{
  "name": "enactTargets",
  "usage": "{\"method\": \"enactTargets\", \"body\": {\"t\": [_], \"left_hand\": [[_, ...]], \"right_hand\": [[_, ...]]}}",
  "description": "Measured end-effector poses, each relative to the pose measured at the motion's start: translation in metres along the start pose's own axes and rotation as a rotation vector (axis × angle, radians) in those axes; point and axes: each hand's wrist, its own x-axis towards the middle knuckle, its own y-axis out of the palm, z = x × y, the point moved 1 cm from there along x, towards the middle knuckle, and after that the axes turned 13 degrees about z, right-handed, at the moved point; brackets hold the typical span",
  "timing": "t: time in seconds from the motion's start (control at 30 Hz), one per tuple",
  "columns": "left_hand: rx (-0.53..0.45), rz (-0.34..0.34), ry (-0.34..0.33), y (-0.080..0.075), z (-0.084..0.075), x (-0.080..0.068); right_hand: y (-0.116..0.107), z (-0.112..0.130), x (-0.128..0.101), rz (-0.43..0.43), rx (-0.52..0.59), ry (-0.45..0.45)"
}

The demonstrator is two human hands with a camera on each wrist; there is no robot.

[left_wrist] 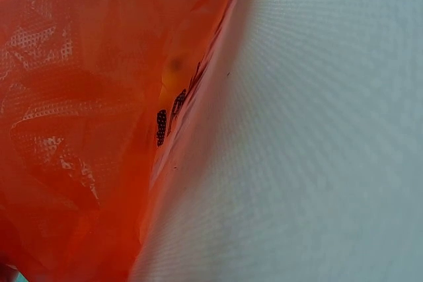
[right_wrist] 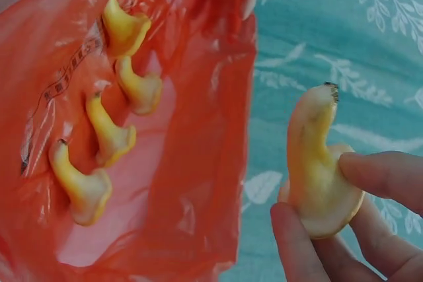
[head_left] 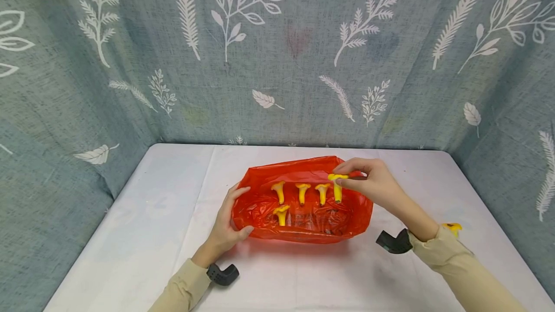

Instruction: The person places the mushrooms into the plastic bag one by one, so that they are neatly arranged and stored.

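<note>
A red plastic bag (head_left: 299,235) lies on the table with its mouth spread wide. Inside it are several yellow chanterelle mushrooms (head_left: 279,191), most of them in a row, with one chanterelle (head_left: 281,214) nearer the front. My left hand (head_left: 225,220) holds the bag's left side, fingers and thumb spread along the edge. Over the bag's right part, my right hand (head_left: 368,182) pinches another chanterelle (right_wrist: 310,163) by its cap between thumb and fingers, the dark-tipped stem pointing away from the palm. The left wrist view shows mostly red plastic (left_wrist: 79,130); the left hand is almost hidden there.
One more yellow piece (head_left: 453,228) with a dark spot rests on the table at the right, partly behind the right forearm. A white cloth (head_left: 143,206) covers the table. Blue-grey leaf-patterned curtains (head_left: 277,61) stand behind and at both sides.
</note>
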Motion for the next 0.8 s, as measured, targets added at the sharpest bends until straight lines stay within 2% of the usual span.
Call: {"method": "enactTargets", "body": {"t": [0.1,0.17,0.37,0.47,0.8], "left_hand": [[0.006,0.002,-0.009,0.000,0.006,-0.002],[0.006,0.003,-0.012,0.000,0.004,-0.002],[0.007,0.005,-0.014,-0.003,-0.024,0.009],[0.010,0.003,-0.014,-0.005,-0.033,0.012],[0.004,-0.004,0.009,-0.004,-0.032,0.012]], "right_hand": [[0.005,0.002,0.008,0.008,-0.046,0.003],[0.009,0.003,0.013,0.015,-0.077,0.002],[0.019,0.006,0.028,0.056,-0.172,0.001],[0.025,0.003,0.035,0.092,-0.205,0.000],[0.045,-0.008,0.056,0.246,-0.255,-0.008]]}}
